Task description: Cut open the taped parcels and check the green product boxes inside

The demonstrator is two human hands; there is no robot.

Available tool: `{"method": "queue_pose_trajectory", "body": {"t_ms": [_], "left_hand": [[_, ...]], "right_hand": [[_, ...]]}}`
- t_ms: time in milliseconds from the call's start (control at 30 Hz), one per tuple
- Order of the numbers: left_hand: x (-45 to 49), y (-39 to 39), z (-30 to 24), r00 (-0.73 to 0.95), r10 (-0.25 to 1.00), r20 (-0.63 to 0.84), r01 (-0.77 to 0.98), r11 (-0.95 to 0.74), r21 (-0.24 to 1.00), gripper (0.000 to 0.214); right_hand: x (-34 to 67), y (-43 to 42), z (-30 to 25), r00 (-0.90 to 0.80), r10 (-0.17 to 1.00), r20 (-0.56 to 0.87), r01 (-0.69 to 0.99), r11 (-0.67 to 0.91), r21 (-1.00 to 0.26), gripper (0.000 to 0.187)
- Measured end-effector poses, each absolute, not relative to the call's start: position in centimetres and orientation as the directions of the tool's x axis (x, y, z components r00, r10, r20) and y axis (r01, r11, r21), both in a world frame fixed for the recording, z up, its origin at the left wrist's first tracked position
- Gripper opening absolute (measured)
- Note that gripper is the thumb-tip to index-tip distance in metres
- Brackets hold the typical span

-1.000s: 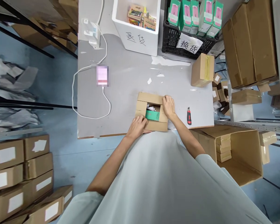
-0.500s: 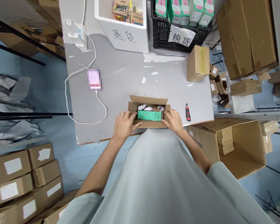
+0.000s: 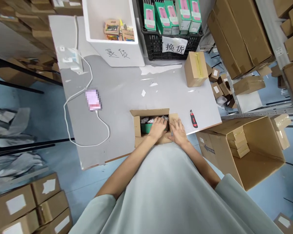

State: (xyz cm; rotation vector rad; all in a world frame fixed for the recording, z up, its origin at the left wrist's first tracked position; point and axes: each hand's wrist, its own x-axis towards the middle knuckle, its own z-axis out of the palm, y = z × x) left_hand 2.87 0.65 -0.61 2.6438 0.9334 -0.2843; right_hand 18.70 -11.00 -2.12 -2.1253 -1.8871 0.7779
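An opened cardboard box stands at the table's front edge, its flaps folded outward. Inside it lies a green box, with crumpled paper along its far side. My left hand reaches into the carton over the green box's right part, fingers bent together and tips hidden. What they grip, if anything, does not show. On the carton's right flap rests my right hand, fingers apart. A red and black utility knife lies on the table to the right.
At the back are a white foam bin with small packages and a black crate of green-pink boxes. A taped carton sits at right. A phone-like item trails a white cable. A large open carton stands below right.
My left hand has left the carton's left side and moved right, into the carton. My right hand now lies on the right flap. The camera view has shifted and turned slightly.
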Motion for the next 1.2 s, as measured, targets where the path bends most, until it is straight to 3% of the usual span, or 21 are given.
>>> {"method": "queue_pose_trajectory", "body": {"t_ms": [133,300,533,733,833,933,1033,1100,1200], "left_hand": [[4.6,1.9,-1.7,0.786,0.497,-0.367,0.599,-0.761,0.251,0.049],[3.8,2.9,-2.2,0.754,0.498,-0.428,0.620,-0.754,0.216,0.032],[3.9,2.8,-2.3,0.693,0.550,-0.466,0.690,-0.693,0.209,0.059],[0.6,4.0,1.2,0.660,0.659,-0.361,0.751,-0.600,0.276,0.043],[-2.5,4.6,4.5,0.594,0.787,-0.166,0.747,-0.464,0.476,0.036],[-5.2,4.7,7.6,0.313,0.949,0.032,0.572,-0.215,0.792,0.039],[-7.2,4.6,9.5,-0.016,1.000,-0.012,0.214,0.015,0.977,0.054],[-8.2,4.6,9.9,-0.135,0.978,-0.157,-0.082,0.147,0.986,0.063],[-9.2,4.2,9.6,-0.097,0.916,-0.389,-0.411,0.319,0.854,0.061]], "right_hand": [[18.4,-10.8,-2.2,0.054,0.962,-0.267,0.854,-0.183,-0.486,0.093],[17.8,-10.7,-2.7,0.074,0.967,-0.245,0.837,-0.194,-0.511,0.088],[17.8,-10.7,-2.9,0.069,0.962,-0.265,0.836,-0.201,-0.510,0.088],[18.3,-10.5,-3.0,0.054,0.957,-0.285,0.831,-0.201,-0.518,0.088],[18.8,-10.7,-3.2,0.044,0.961,-0.275,0.812,-0.194,-0.551,0.086],[19.2,-10.6,-3.3,0.063,0.969,-0.239,0.774,-0.199,-0.602,0.081],[19.4,-9.8,-2.4,0.125,0.981,-0.150,0.705,-0.194,-0.682,0.079],[19.1,-8.9,-0.7,0.162,0.987,-0.020,0.632,-0.119,-0.766,0.078],[18.0,-7.2,3.3,0.167,0.964,0.208,0.494,0.100,-0.864,0.069]]}}
